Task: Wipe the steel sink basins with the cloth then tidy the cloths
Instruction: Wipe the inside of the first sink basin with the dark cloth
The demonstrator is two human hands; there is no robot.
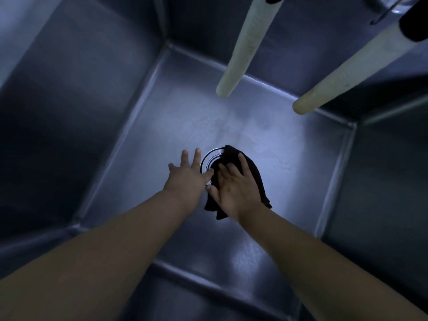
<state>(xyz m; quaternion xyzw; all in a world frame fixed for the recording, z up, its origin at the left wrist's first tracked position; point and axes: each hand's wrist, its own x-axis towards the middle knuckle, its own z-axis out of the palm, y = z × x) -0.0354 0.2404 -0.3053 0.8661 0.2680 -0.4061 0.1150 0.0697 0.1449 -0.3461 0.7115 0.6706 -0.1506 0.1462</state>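
I look straight down into a deep steel sink basin [273,144]. A dark cloth [257,179] lies on the basin floor, partly over the round drain [208,162]. My right hand [234,191] lies flat on the cloth with fingers spread, pressing it against the steel. My left hand [186,173] is open just left of the drain, fingers apart, its thumb near the cloth's edge; it holds nothing. Part of the cloth is hidden under my right hand.
Two pale hose ends hang down into the basin from above, one [240,52] at centre top, the other [347,72] at the right. Steep steel walls [69,100] close in on all sides. A metal hook [382,15] shows top right.
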